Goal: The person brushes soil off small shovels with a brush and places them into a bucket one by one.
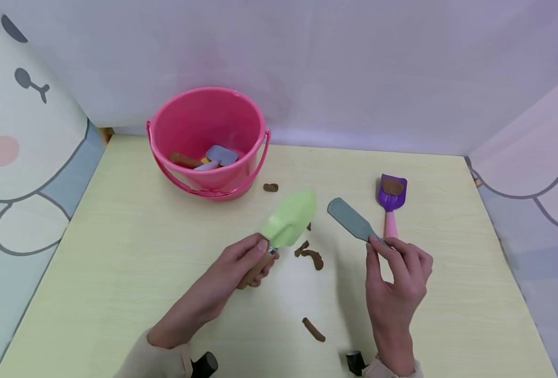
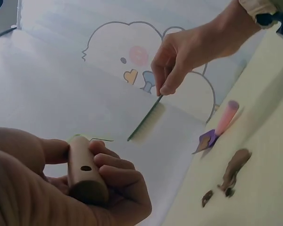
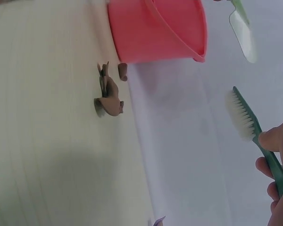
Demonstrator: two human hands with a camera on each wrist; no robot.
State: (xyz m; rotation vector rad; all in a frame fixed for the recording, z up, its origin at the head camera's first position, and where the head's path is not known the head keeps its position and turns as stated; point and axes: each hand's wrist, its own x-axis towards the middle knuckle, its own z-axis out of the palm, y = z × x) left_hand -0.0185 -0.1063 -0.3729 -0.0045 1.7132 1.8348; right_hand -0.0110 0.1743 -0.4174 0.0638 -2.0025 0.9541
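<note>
My left hand [image 1: 234,270] grips the wooden handle [image 2: 85,172] of a small trowel with a light green blade [image 1: 290,218], held above the table and angled up to the right. Between thumb and fingers, my right hand [image 1: 399,278] pinches a dark green brush [image 1: 352,218]. Its pale bristles [image 3: 239,113] face down in the right wrist view, and its head points toward the trowel, a gap apart from it. Beneath and between the two tools, brown clay-like pieces [image 1: 314,258] lie on the table.
A pink bucket [image 1: 208,181] at the back left has several toy tools inside. A small brown lump [image 1: 270,187] lies beside it. On the right rests a purple shovel [image 1: 392,199] with a pink handle and a brown lump in its scoop. Another brown strip [image 1: 313,329] lies near the front.
</note>
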